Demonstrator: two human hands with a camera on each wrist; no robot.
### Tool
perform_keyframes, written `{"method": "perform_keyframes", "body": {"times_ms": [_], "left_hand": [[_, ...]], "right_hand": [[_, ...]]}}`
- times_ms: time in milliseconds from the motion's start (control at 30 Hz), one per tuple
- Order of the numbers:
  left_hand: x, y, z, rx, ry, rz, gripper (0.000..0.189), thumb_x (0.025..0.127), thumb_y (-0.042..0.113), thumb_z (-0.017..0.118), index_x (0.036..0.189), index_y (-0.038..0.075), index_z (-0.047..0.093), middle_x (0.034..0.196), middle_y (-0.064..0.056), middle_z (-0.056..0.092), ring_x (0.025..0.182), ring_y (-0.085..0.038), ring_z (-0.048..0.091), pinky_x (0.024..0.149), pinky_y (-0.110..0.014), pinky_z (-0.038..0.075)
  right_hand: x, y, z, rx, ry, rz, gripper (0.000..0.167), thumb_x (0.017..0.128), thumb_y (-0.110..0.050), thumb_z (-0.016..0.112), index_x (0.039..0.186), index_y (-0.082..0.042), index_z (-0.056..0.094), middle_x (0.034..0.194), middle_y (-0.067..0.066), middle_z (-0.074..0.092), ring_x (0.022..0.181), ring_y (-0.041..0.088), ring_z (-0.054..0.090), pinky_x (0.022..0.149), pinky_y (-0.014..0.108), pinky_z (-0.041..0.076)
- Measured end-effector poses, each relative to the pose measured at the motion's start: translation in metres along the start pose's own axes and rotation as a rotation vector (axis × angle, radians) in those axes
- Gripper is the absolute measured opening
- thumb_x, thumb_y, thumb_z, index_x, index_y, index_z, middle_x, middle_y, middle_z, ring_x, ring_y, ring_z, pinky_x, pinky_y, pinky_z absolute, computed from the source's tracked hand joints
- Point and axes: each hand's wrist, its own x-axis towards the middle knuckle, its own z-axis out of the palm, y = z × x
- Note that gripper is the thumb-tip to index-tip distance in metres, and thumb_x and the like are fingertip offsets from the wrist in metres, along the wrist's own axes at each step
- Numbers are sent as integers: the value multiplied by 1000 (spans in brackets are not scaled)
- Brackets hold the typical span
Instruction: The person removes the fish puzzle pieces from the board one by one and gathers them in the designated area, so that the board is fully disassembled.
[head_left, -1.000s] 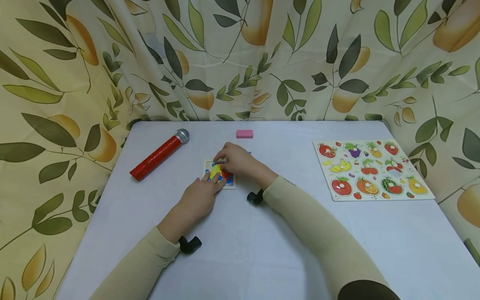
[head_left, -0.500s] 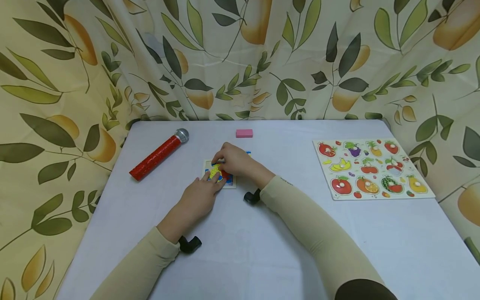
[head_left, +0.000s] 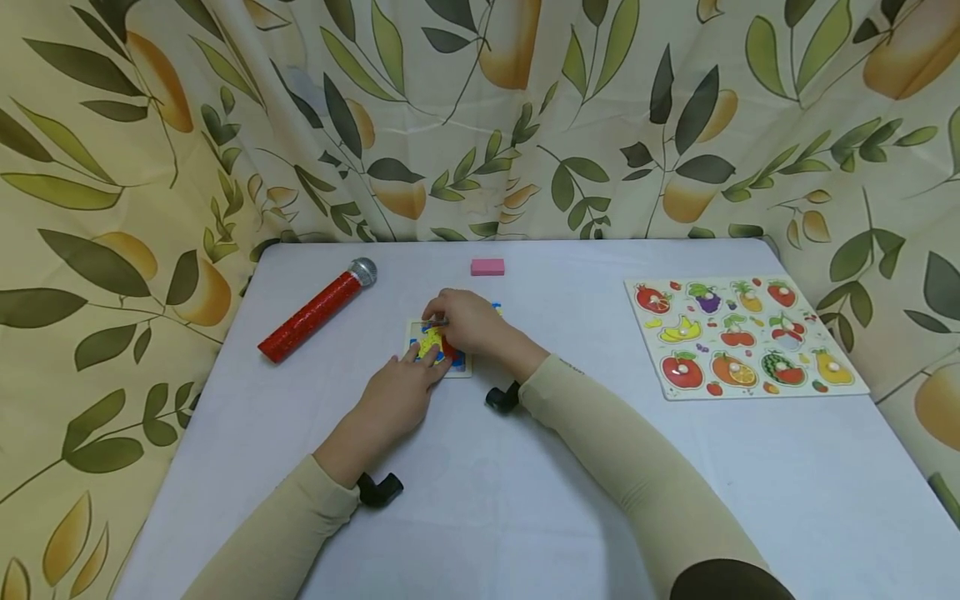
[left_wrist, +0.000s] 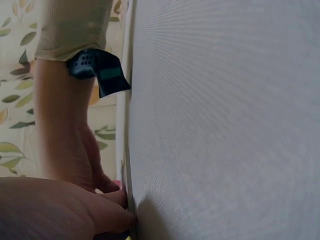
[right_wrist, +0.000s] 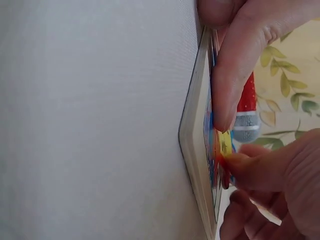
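A small jigsaw puzzle board [head_left: 459, 373] with a pale frame and a yellow, red and blue picture lies flat near the table's middle. My left hand [head_left: 397, 396] reaches in from the near side, its extended fingers resting on the picture. Over the far right part of the board, my right hand [head_left: 474, 323] is bent down with thumb and fingertips together. In the right wrist view, these pinch a yellow-and-red puzzle piece [right_wrist: 226, 143] at the picture's surface. That hand partly covers the board. A small blue piece [head_left: 497, 308] shows just behind the right hand.
A red microphone [head_left: 315, 312] with a silver head lies to the left. At the back sits a pink block [head_left: 487, 267]. A fruit puzzle board [head_left: 742, 337] lies on the right side of the white-covered table [head_left: 525, 500], before a leaf-patterned curtain [head_left: 570, 125].
My right hand has shifted slightly left, staying at the puzzle board. The left hand stays in place on the picture.
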Motion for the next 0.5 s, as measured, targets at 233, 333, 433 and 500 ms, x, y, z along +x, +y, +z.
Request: {"method": "perform_keyframes", "body": {"times_ms": [233, 333, 433, 500], "left_hand": [[1, 1, -1, 1, -11, 2, 45, 110, 16, 57, 155, 20, 61, 166, -11, 52, 157, -45, 44, 120, -64, 45], [1, 0, 0, 5, -10, 2, 45, 110, 17, 57, 155, 20, 61, 166, -10, 53, 157, -45, 44, 120, -65, 45], [2, 0, 2, 17, -7, 2, 45, 110, 17, 57, 155, 21, 61, 166, -10, 52, 157, -45, 44, 119, -64, 46], [2, -1, 2, 23, -3, 3, 45, 110, 18, 57, 155, 21, 61, 166, -10, 53, 156, -45, 44, 118, -65, 47]], "right_hand": [[-1, -2, 0, 53, 31, 35, 18, 100, -9, 74, 115, -12, 82, 111, 4, 73, 108, 23, 69, 108, 41, 57], [-1, 0, 1, 120, 43, 55, 17, 98, -6, 73, 110, -15, 82, 108, 3, 73, 104, 22, 69, 102, 40, 59], [-1, 2, 2, 176, 46, 73, 20, 97, -3, 73, 108, -17, 82, 105, 2, 74, 100, 22, 68, 97, 40, 61], [-1, 2, 2, 196, 47, 78, 22, 96, -2, 73, 108, -17, 83, 104, 2, 75, 99, 22, 68, 95, 39, 62]]}}
